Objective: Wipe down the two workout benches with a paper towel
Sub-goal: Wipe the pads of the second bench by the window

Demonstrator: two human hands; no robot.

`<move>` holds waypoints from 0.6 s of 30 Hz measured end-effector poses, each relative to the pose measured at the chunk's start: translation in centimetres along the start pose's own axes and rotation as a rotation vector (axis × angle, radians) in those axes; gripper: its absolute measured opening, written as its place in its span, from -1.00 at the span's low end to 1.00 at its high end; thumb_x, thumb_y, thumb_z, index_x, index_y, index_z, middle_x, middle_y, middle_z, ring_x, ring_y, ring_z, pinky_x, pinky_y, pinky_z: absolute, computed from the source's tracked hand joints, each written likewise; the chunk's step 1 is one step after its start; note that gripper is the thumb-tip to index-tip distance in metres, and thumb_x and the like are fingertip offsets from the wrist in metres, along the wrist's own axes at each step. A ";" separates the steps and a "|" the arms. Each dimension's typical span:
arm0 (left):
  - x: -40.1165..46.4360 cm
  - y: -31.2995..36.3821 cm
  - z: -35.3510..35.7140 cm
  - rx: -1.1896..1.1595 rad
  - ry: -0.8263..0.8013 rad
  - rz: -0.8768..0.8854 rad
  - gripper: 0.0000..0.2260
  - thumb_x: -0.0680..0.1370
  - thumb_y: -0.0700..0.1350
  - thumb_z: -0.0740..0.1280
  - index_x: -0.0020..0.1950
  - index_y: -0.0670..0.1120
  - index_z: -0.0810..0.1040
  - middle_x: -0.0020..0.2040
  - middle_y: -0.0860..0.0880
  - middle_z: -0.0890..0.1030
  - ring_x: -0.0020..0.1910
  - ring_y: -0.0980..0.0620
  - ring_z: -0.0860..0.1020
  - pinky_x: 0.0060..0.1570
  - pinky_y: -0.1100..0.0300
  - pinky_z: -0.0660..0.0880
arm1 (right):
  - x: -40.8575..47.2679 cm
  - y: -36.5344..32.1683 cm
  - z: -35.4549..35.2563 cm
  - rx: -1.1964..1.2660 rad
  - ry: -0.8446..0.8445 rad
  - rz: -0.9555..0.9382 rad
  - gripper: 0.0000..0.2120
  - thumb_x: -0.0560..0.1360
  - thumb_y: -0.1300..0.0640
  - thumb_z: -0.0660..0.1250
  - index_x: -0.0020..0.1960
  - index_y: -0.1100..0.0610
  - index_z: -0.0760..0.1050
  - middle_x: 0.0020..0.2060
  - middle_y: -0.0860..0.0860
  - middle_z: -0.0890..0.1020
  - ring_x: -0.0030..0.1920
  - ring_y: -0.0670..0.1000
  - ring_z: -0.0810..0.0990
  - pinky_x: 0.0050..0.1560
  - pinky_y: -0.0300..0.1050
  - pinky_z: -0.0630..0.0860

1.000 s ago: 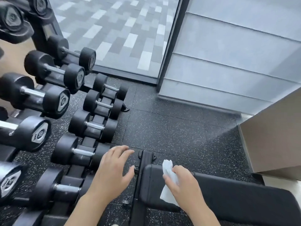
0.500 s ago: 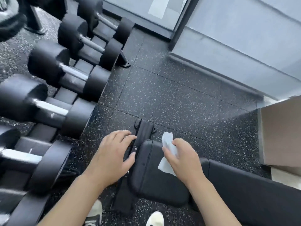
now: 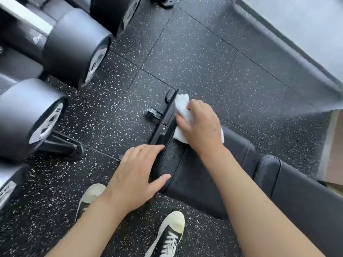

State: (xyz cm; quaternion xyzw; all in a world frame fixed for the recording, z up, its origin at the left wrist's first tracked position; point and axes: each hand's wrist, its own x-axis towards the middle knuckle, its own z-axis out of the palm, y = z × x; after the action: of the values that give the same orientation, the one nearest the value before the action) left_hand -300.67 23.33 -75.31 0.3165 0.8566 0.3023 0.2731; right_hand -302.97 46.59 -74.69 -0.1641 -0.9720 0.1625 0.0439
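Underhand, crumpled white paper towel bunches.

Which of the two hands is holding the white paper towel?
The right hand presses the white paper towel against the black padded bench; the left hand is empty.

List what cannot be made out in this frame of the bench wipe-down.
Head view only:
- The white paper towel: mostly covered by the right hand.
- The padded black workout bench: its far end runs off the right edge, and the forearms cover part of the pad.
- The second bench: not in view.
- The black round-headed dumbbells: end markings blurred, cut off at left.
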 end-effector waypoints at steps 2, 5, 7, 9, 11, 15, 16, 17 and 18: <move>-1.0 -0.6 1.6 -0.043 0.007 -0.006 -0.31 0.55 0.32 0.29 0.60 0.02 0.32 0.48 0.12 0.44 0.50 0.07 0.36 0.56 0.06 0.24 | -1.7 -0.6 1.3 -0.011 0.061 -0.028 -0.73 0.50 0.01 0.39 -0.18 0.12 0.36 -0.27 0.06 0.47 -0.24 0.16 0.43 -0.21 0.08 0.33; -2.4 -1.3 2.9 -0.090 0.023 -0.029 -0.29 0.54 0.33 0.33 0.60 0.04 0.30 0.48 0.15 0.42 0.51 0.12 0.36 0.57 0.13 0.22 | -5.8 -1.4 2.0 0.000 0.148 -0.095 -0.61 0.44 0.13 0.46 -0.23 0.04 0.20 -0.36 0.05 0.37 -0.32 0.12 0.32 -0.31 0.09 0.31; -2.9 -1.5 3.1 -0.104 0.022 -0.021 -0.28 0.52 0.32 0.35 0.60 0.04 0.30 0.48 0.16 0.42 0.50 0.15 0.36 0.57 0.16 0.20 | -9.5 -1.7 2.1 0.012 0.126 -0.182 -0.56 0.41 0.18 0.48 -0.25 0.04 0.18 -0.38 0.03 0.32 -0.34 0.09 0.27 -0.35 0.09 0.28; -3.1 -1.6 3.2 -0.115 0.008 -0.003 -0.25 0.49 0.29 0.39 0.60 0.06 0.28 0.49 0.20 0.40 0.51 0.18 0.34 0.57 0.12 0.23 | -12.9 -1.7 1.9 0.042 0.058 -0.264 -0.58 0.42 0.19 0.50 -0.28 0.07 0.22 -0.37 0.03 0.31 -0.34 0.08 0.25 -0.36 0.09 0.28; -3.3 -1.6 3.3 -0.116 -0.005 -0.002 -0.20 0.46 0.26 0.42 0.63 0.07 0.24 0.52 0.21 0.36 0.54 0.19 0.30 0.58 0.07 0.23 | -14.0 -1.3 1.7 0.028 -0.007 -0.356 -0.61 0.45 0.15 0.52 -0.30 0.12 0.29 -0.37 0.03 0.33 -0.35 0.09 0.27 -0.37 0.09 0.29; -2.9 -1.4 3.3 -0.117 0.025 -0.029 -0.17 0.46 0.33 0.43 0.63 0.04 0.26 0.51 0.15 0.38 0.53 0.14 0.32 0.59 0.21 0.11 | -7.4 0.7 1.0 -0.069 0.053 -0.425 -0.63 0.52 0.06 0.48 -0.30 0.13 0.36 -0.38 0.07 0.40 -0.37 0.15 0.38 -0.37 0.05 0.33; -2.6 -1.3 3.3 -0.112 0.036 -0.032 -0.16 0.45 0.34 0.44 0.63 0.04 0.27 0.50 0.14 0.39 0.52 0.14 0.32 0.60 0.25 0.07 | -4.7 1.2 1.0 -0.085 0.115 -0.356 -0.64 0.51 0.06 0.48 -0.29 0.14 0.35 -0.38 0.09 0.41 -0.37 0.15 0.40 -0.36 0.04 0.34; -2.4 -1.3 3.3 -0.111 0.048 -0.036 -0.15 0.43 0.35 0.45 0.63 0.06 0.27 0.50 0.15 0.38 0.52 0.14 0.31 0.59 0.30 0.03 | -1.9 1.6 1.0 -0.097 0.171 -0.271 -0.65 0.50 0.07 0.46 -0.29 0.13 0.33 -0.38 0.08 0.41 -0.37 0.15 0.40 -0.36 0.03 0.36; -2.1 -1.3 3.4 -0.116 0.057 -0.041 -0.14 0.41 0.36 0.46 0.62 0.07 0.28 0.49 0.17 0.38 0.52 0.15 0.31 0.58 0.33 0.00 | 0.6 1.9 1.0 -0.106 0.206 -0.185 -0.65 0.49 0.06 0.45 -0.28 0.10 0.31 -0.38 0.06 0.40 -0.37 0.14 0.39 -0.37 0.01 0.36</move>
State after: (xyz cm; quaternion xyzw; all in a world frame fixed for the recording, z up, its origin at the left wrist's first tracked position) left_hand -297.57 22.20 -77.86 0.2737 0.8513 0.3548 0.2728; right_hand -303.06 48.19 -76.23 -0.0920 -0.9805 0.0884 0.1495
